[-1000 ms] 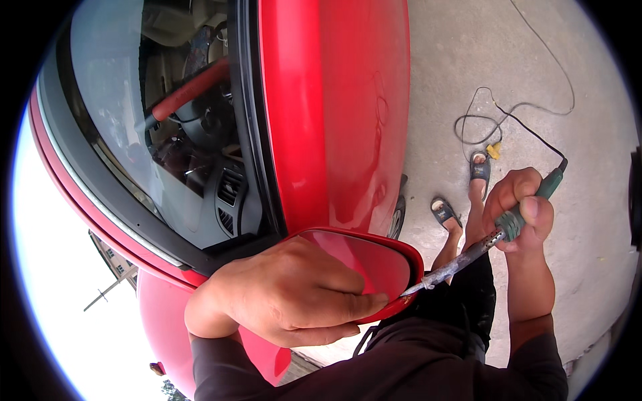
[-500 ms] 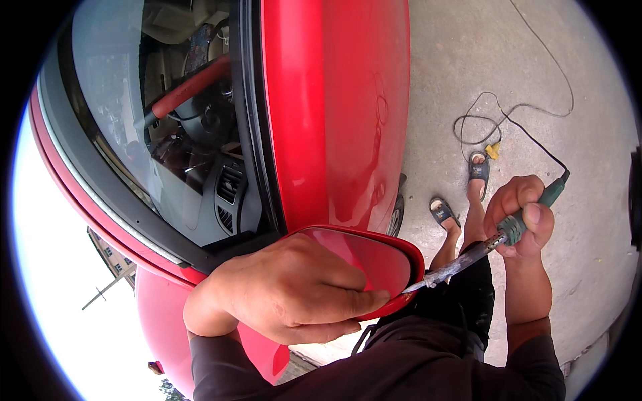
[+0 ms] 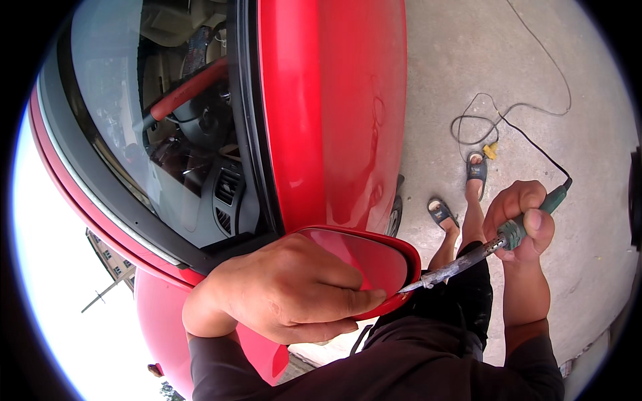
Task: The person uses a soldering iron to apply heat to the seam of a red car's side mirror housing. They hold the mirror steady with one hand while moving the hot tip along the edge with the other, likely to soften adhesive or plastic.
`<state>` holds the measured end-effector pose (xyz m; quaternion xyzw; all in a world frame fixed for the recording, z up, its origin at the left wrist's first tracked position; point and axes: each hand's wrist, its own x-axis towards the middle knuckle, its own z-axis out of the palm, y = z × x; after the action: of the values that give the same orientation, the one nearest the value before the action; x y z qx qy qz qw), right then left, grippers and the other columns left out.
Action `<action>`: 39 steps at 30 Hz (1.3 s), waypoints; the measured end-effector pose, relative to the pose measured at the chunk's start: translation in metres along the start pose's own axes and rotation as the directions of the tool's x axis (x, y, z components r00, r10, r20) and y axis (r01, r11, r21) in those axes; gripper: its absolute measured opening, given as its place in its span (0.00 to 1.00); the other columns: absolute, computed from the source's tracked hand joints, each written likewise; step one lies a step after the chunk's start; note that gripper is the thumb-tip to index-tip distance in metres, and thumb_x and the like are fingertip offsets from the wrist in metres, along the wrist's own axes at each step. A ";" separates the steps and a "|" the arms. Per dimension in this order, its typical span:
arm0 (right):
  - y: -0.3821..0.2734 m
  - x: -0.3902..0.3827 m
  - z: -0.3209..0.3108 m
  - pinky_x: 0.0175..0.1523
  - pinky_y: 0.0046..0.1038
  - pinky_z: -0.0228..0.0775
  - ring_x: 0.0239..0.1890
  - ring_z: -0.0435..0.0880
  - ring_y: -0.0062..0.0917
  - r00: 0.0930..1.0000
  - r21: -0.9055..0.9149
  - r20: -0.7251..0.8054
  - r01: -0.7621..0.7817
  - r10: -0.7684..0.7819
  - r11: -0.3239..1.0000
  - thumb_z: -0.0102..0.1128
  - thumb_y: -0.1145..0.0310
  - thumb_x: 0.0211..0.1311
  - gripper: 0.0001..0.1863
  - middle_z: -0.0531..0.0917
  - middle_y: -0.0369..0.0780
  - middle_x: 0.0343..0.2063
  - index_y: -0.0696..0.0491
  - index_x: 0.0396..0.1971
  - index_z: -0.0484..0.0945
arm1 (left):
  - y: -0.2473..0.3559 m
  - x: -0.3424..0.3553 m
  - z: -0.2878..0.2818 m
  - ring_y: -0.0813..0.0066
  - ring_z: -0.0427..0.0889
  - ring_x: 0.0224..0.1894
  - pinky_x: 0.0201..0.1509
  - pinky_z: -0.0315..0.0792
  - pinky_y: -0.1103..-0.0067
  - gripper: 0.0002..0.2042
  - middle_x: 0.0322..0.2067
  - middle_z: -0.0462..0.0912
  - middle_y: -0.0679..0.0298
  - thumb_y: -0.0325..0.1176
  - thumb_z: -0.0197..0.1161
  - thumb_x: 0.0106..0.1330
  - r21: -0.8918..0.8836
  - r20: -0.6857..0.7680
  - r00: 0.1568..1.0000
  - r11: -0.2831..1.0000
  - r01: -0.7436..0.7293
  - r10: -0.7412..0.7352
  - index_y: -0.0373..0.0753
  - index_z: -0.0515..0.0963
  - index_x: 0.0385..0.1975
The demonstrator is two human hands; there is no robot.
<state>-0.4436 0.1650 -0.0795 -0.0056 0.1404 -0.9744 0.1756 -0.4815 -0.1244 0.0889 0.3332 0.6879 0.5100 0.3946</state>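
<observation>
Our right hand (image 3: 515, 215) wraps the green handle (image 3: 552, 199) of the soldering iron (image 3: 468, 259), and there's its tip, right at the red side mirror (image 3: 384, 257)'s rim! Our left hand (image 3: 287, 291) lies across that mirror, fingers curled; whether they pinch anything, we can't tell. Well beyond the mirror, our cord (image 3: 550, 159) trails over the concrete floor (image 3: 582, 260).

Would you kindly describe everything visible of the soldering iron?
The soldering iron has a green handle, gripped in the right hand, and a stained, metal-looking barrel, perforated near the handle and narrowing to a pointed tip. It slants down to the left, its tip at the edge of the red mirror housing; contact is unclear. A dark cord leaves the handle's upper end.
</observation>
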 end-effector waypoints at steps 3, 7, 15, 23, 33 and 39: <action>0.000 0.000 -0.001 0.06 0.24 0.55 0.03 0.55 0.18 1.000 0.012 -0.009 -0.002 0.002 1.000 0.62 0.70 0.69 0.31 0.53 0.30 0.06 0.45 0.15 0.47 | 0.001 0.000 0.000 0.61 0.84 0.20 0.21 0.73 0.72 0.13 0.23 0.83 0.52 0.20 0.73 0.60 0.001 -0.001 1.000 1.000 0.002 -0.002 0.19 0.84 0.43; -0.002 0.005 -0.002 0.06 0.25 0.55 0.03 0.55 0.18 1.000 0.021 -0.014 -0.003 0.003 1.000 0.61 0.71 0.69 0.31 0.53 0.31 0.06 0.45 0.15 0.46 | 0.000 0.001 -0.001 0.61 0.84 0.20 0.21 0.73 0.72 0.14 0.23 0.83 0.52 0.21 0.73 0.60 0.002 0.005 1.000 1.000 0.000 0.000 0.19 0.84 0.43; -0.010 0.004 -0.011 0.07 0.29 0.62 0.01 0.63 0.26 0.998 -0.096 0.003 -0.069 0.069 0.993 0.59 0.67 0.64 0.30 0.62 0.39 0.03 0.47 0.12 0.47 | 0.000 -0.002 0.001 0.61 0.85 0.21 0.22 0.75 0.73 0.14 0.24 0.84 0.53 0.21 0.74 0.58 0.023 -0.019 1.000 1.000 0.003 -0.003 0.21 0.85 0.44; -0.006 0.004 0.002 0.07 0.24 0.61 0.02 0.56 0.17 1.000 -0.003 0.012 -0.018 0.018 1.000 0.61 0.73 0.66 0.30 0.54 0.30 0.06 0.44 0.15 0.47 | -0.003 -0.007 0.008 0.64 0.80 0.21 0.23 0.71 0.70 0.14 0.23 0.77 0.61 0.24 0.72 0.58 0.016 -0.081 0.997 1.000 0.002 0.000 0.27 0.83 0.44; -0.004 -0.016 0.002 0.08 0.24 0.66 0.04 0.58 0.16 0.999 -0.008 -0.008 0.031 -0.031 0.999 0.61 0.72 0.67 0.27 0.55 0.30 0.07 0.44 0.17 0.50 | -0.002 -0.005 0.006 0.62 0.80 0.22 0.24 0.72 0.70 0.15 0.23 0.77 0.61 0.23 0.72 0.57 0.013 -0.052 0.999 1.000 0.005 -0.005 0.27 0.83 0.45; 0.004 -0.038 -0.004 0.10 0.24 0.67 0.05 0.61 0.18 0.986 -0.028 -0.107 0.127 -0.129 0.991 0.61 0.69 0.70 0.23 0.57 0.30 0.09 0.45 0.21 0.56 | 0.000 -0.002 0.004 0.62 0.80 0.21 0.24 0.71 0.69 0.15 0.23 0.76 0.61 0.24 0.73 0.57 0.013 -0.027 0.999 0.999 0.035 -0.035 0.27 0.84 0.45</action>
<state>-0.4068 0.1757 -0.0829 0.0365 0.1592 -0.9810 0.1046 -0.4768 -0.1246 0.0891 0.3171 0.7023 0.5027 0.3918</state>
